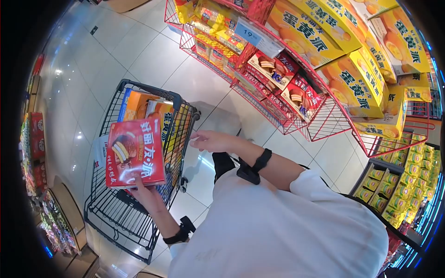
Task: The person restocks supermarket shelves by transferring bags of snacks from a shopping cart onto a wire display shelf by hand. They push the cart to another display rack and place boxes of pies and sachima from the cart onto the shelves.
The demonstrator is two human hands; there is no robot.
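My left hand (pixel 144 189) grips the lower edge of a red box of chocolate pies (pixel 136 153), thumb on its front. This box is held over a dark wire shopping cart (pixel 104 208). My right hand (pixel 209 140) is beside the cart's side, fingers loosely bent and apart, with nothing visible in it. Inside the cart, partly hidden by the red box, lie an orange box (pixel 137 104) and a yellow box (pixel 162 111). A pale flat item (pixel 99 150) shows behind the red box's left edge.
A red wire rack (pixel 320 132) holds red pie boxes (pixel 300 98), yellow pie boxes (pixel 354 85) and a blue price tag (pixel 252 34). Yellow packets (pixel 410 178) fill shelves at right. Packaged goods (pixel 37 139) line the left edge. The floor (pixel 153 55) is pale tile.
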